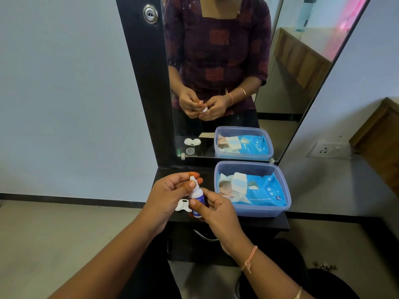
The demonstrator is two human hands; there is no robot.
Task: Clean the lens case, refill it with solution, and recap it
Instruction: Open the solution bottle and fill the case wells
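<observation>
A small white solution bottle [197,198] with a blue label stands upright between both hands above the black shelf [278,223]. My right hand [216,214] grips its body from the right. My left hand [170,195] pinches the white cap [192,182] at its top with thumb and fingers. The white lens case [182,205] lies on the shelf just behind and below the bottle, partly hidden by my hands. The mirror [216,72] shows the case open, with a loose clear cap beside it.
A translucent blue plastic box [251,212] holding a blue wet-wipe pack [259,192] sits on the right half of the shelf, close to my right hand. The mirror's black frame [149,93] rises behind. A wall socket [328,148] is at the right.
</observation>
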